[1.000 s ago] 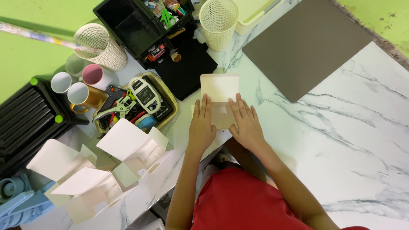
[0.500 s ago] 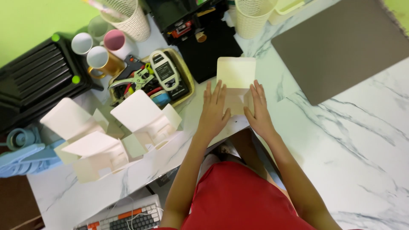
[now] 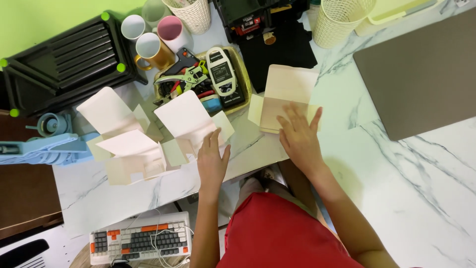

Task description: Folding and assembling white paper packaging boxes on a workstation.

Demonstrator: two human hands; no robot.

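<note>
Pressing flat carton [image 3: 285, 97] near table edge [image 3: 258, 166], right hand [image 3: 300, 139]

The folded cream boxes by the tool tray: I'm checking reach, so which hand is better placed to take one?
Likely the left hand: its fingertips already touch the nearest folded box, while the right hand presses the flat card.

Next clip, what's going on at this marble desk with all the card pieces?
A person in a red top sits at a white marble table and works with both bare hands. The right hand lies flat on a pale cream flat cardboard box blank, pressing its lower part down. The left hand reaches to a folded-up cream cardboard box, one of several partly assembled boxes grouped at the left. A yellow tray of tools sits behind them.
</note>
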